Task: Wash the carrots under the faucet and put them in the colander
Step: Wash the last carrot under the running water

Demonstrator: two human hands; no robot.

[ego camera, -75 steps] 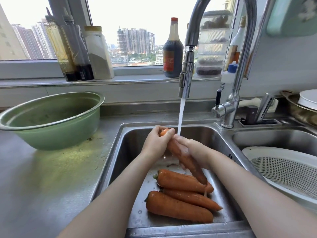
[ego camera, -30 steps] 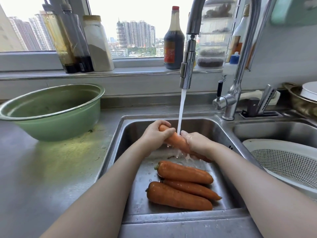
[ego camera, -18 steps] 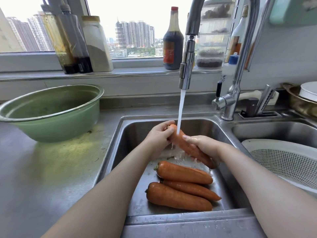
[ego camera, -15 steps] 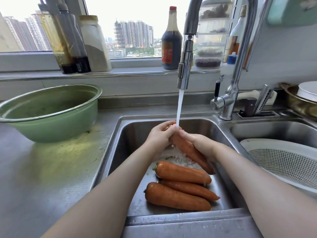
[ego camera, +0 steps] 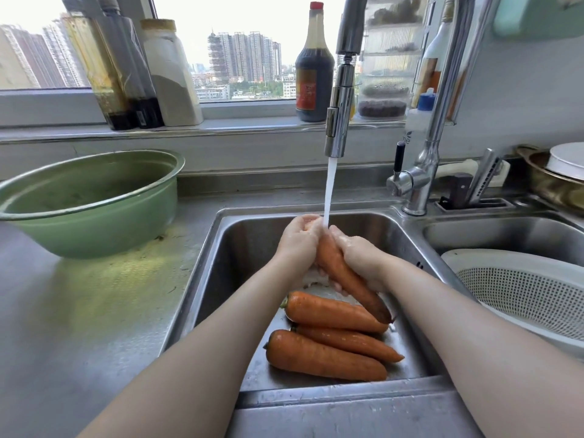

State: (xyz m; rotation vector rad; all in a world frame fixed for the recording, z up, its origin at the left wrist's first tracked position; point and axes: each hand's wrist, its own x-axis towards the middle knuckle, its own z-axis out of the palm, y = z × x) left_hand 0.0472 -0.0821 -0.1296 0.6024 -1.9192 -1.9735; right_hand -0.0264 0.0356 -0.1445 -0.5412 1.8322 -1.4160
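Stainless steel surface (ego camera: 94,311) below a city-view window; a long orange carrot (ego camera: 344,273) is held under running water.
Wet and slick, it could slip from the left hand (ego camera: 298,241), curled round its thick top, or the right hand (ego camera: 360,254), wrapped round its middle, and drop onto the three orange carrots (ego camera: 331,339) lying in the steel sink basin (ego camera: 246,241). Water from the chrome pull-down faucet (ego camera: 339,115) strikes the top and may splash out. Glossy and smooth-skinned, the carrot slopes tip-down toward the person. The white perforated plastic colander (ego camera: 521,292) in the neighbouring basin shows no carrot in its visible part.
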